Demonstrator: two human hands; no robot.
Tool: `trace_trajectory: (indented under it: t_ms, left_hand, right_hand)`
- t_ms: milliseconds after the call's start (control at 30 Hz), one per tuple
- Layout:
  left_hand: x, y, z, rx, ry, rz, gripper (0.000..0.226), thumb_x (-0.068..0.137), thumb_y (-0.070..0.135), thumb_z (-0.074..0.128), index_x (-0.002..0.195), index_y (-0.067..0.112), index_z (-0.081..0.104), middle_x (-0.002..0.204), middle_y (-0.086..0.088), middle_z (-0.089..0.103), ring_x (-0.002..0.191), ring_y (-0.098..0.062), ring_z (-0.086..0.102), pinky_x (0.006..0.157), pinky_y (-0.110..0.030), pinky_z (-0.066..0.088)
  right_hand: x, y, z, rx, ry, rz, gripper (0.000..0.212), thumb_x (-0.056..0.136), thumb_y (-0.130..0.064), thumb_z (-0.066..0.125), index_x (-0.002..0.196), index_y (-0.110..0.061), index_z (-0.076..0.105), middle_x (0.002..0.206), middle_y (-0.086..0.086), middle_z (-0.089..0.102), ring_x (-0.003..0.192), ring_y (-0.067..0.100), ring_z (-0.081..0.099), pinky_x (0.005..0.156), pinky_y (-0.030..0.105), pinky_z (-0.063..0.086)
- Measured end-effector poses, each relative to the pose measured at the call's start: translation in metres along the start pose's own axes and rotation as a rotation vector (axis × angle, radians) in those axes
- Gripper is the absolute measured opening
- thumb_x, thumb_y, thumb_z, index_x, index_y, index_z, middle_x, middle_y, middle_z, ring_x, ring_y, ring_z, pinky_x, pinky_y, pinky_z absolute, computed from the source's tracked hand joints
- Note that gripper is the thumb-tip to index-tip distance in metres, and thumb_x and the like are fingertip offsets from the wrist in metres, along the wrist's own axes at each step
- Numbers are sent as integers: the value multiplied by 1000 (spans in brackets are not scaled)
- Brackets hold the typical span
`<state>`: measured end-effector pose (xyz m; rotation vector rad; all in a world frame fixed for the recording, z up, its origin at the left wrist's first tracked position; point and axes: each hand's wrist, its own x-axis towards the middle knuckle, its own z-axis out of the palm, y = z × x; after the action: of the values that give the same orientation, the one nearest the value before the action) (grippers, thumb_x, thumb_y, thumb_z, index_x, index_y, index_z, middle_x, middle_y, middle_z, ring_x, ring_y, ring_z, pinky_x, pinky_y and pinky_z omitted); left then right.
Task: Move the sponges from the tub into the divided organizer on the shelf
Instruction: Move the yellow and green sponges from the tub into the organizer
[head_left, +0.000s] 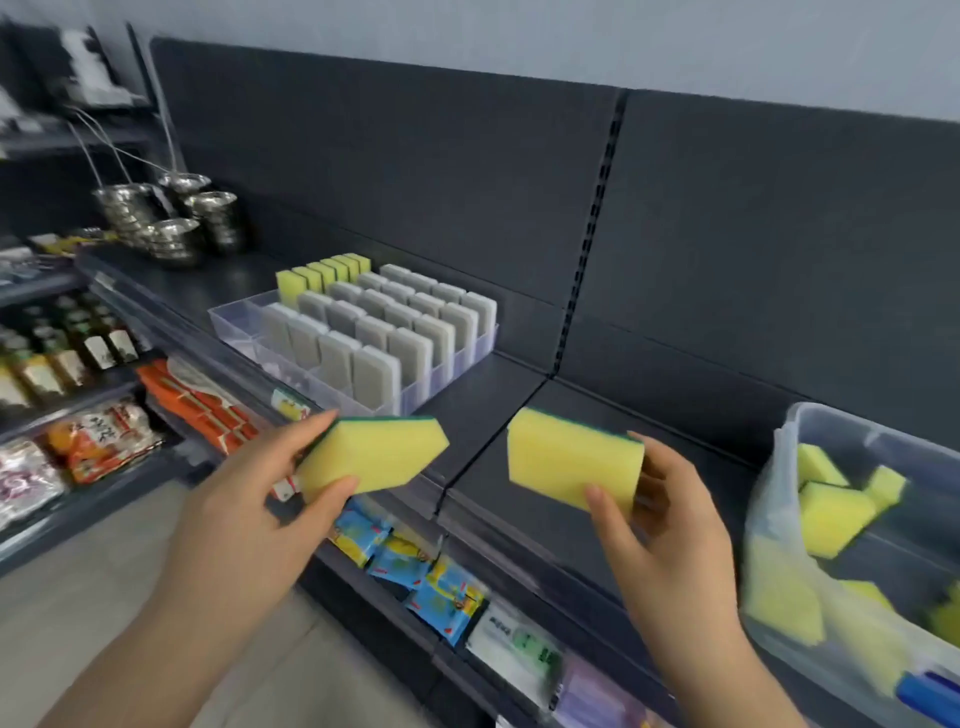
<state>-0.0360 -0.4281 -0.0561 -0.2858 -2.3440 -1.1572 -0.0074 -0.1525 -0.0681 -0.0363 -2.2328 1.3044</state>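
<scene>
A yellow sponge (370, 457) is gripped in the left hand (249, 499), a second sponge (571, 465) in the right hand (670, 525), fingers and thumbs clamped on each, over the shelf (483, 400) front edge. More sponges lie in the tub (852, 431) at right; the organizer (363, 338) holds upright rows mid-shelf.

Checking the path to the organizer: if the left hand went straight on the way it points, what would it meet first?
Likely the organizer's near wall, by the grey sponges, with the yellow sponge in the left hand touching first; depth is unclear.
</scene>
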Motion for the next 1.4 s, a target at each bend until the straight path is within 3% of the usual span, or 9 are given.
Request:
trace_trajectory:
  t_ms: [167,267,433,667,867,1000,1133,1267,1400]
  left_hand:
    - [23,-54,-46,49,25,-106,50,67,53,60,114,63,45,115,40,50,101,13,52,75,-30,50]
    - [40,-81,-60,17,51,-157,50,64,54,60,111,65,46,112,41,52,100,15,53,76,-24,47]
    - [89,-118,-68,118,-13,-108,47,70,52,58,114,63,44,116,40,48,103,17,48,75,-16,41]
    - [212,-173,-72,268,-47,46,50,73,34,65,116,51,46,110,35,50,105,24,39,80,-9,38]
    - [305,-221,-77,326,-31,101,51,78,34,69,124,41,47,113,35,45,105,26,36,78,1,35]
    - [332,-255,-67,250,-54,40,49,78,30,71,122,39,50,114,33,48,104,26,39,80,6,27]
    - [358,-292,-56,182,-94,24,47,76,15,71,116,36,56,113,29,51,102,24,41,81,4,28]
    - [394,-324,-52,140,-129,139,45,78,12,69,119,28,58,113,30,46,106,25,37,87,3,25]
    - [435,-359,-52,92,-186,268,39,80,13,68,118,17,62,113,13,53,101,7,46,87,2,28]
  right_hand:
    - [19,-15,70,-71,-63,-36,41,76,-23,71,100,-46,46,100,-23,51,95,-11,52,68,1,42]
    - [43,-22,110,-77,-102,-29,40,76,-23,71,105,-37,48,98,-23,51,91,-9,54,66,0,41]
    - [93,-45,182,-7,-148,-65,35,72,-44,63,102,-48,46,98,-25,53,94,-10,54,71,0,42]
    - [200,-50,269,-18,-121,-148,56,69,-54,54,117,-26,57,101,-23,55,94,-1,57,72,7,43]
    - [273,-49,328,-76,-173,-92,46,71,-41,66,115,-35,54,100,-17,61,90,0,59,76,14,43]
    - [289,-45,347,-164,-189,-54,53,71,-27,73,108,-51,44,94,-31,55,83,-13,56,60,1,40]
    - [294,-42,355,-244,-143,34,49,70,-22,75,106,-47,52,96,-13,66,77,-2,63,65,-8,36]
    - [293,-52,372,-264,-86,83,44,65,-47,62,108,-50,51,100,-11,66,86,-4,61,75,3,45]
    - [289,-77,411,-329,1,94,45,62,-52,57,107,-56,50,100,-15,64,88,0,62,81,14,48]
